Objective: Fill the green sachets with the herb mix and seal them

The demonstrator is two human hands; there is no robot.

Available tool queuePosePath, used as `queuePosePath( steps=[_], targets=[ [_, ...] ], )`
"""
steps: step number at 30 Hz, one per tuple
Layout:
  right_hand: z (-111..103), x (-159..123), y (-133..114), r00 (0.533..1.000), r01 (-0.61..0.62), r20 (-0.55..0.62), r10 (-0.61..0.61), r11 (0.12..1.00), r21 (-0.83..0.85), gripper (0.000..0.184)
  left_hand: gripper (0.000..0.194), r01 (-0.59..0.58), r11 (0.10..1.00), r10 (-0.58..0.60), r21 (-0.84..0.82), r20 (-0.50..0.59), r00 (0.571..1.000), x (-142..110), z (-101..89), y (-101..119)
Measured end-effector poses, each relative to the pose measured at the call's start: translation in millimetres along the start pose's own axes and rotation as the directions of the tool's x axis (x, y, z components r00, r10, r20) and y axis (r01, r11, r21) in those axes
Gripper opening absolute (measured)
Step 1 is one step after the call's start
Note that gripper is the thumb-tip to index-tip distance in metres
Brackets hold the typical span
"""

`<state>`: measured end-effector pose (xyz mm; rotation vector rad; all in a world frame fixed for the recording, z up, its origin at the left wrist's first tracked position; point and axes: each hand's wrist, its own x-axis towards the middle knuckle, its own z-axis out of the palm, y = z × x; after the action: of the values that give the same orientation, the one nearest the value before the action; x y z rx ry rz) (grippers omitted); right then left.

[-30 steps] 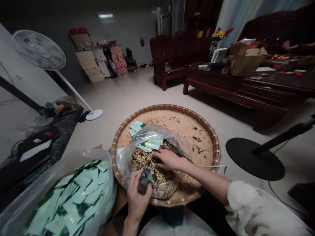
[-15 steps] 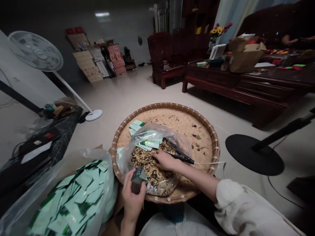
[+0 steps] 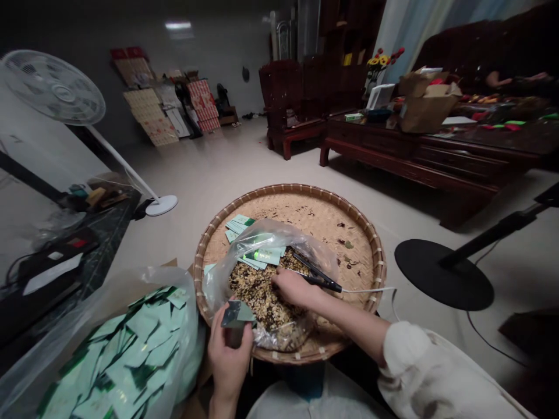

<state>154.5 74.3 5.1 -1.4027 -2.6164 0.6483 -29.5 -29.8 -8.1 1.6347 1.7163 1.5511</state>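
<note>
A round woven bamboo tray [image 3: 371, 244] sits in front of me with a clear plastic bag [image 3: 275, 238] lying open on it. The bag holds a heap of brown dried herb mix [image 3: 257, 291]. My left hand [image 3: 227, 355] is closed round a small open green-and-silver sachet [image 3: 234, 317] at the tray's near edge. My right hand [image 3: 292, 286] rests in the herb mix with its fingers curled down into it; what they pinch is hidden. Several flat green sachets [image 3: 262, 256] lie in the bag's far side and on the tray.
A large clear bag of green sachets [image 3: 126, 349] stands at my lower left. A black tool with a white cord [image 3: 318, 276] lies on the tray. A white floor fan [image 3: 52, 87] is at left, a black stand base [image 3: 443, 273] at right, dark wooden furniture [image 3: 414, 151] behind.
My left hand has drawn the sachet back toward me and to the left, off the bag. My right hand has shifted slightly within the herb mix.
</note>
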Motion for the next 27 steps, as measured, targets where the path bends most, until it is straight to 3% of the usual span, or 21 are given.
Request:
queuePosePath(
  steps=[3,7,10,13,17,21,27],
  targets=[
    [0,-9,9,0.999,0.003,0.032,-0.004,1.0,0.018,0.025,0.04,0.006,1.0,-0.006,-0.011,0.002,1.0,-1,1.3,-3],
    [2,-7,5,0.993,0.101,0.051,-0.107,0.99,0.101,0.03,0.04,0.021,0.999,-0.021,-0.039,0.02,1.0,0,6.1,-2],
    [3,16,-4,0.981,0.192,-0.065,-0.181,0.939,0.284,0.037,0.04,0.029,0.999,-0.028,-0.046,0.023,0.999,0,7.3,0],
    [2,35,-7,0.974,0.149,-0.218,-0.065,0.908,0.392,0.038,0.041,0.031,0.999,-0.03,-0.035,0.021,0.999,-2,5.7,0],
    [1,28,4,0.98,0.03,-0.196,0.035,0.948,0.317,0.027,0.041,0.044,0.999,-0.043,-0.025,0.03,0.999,-3,5.8,-3],
    [10,7,2,0.996,0.017,-0.095,0.005,0.972,0.233,0.023,0.043,0.05,0.998,-0.048,-0.04,0.049,0.998,-4,11.7,-4],
    [16,16,-26,0.96,0.274,-0.098,-0.261,0.949,0.156,0.053,0.044,0.041,0.999,-0.04,-0.02,0.05,0.998,-4,11.9,0]
  ],
)
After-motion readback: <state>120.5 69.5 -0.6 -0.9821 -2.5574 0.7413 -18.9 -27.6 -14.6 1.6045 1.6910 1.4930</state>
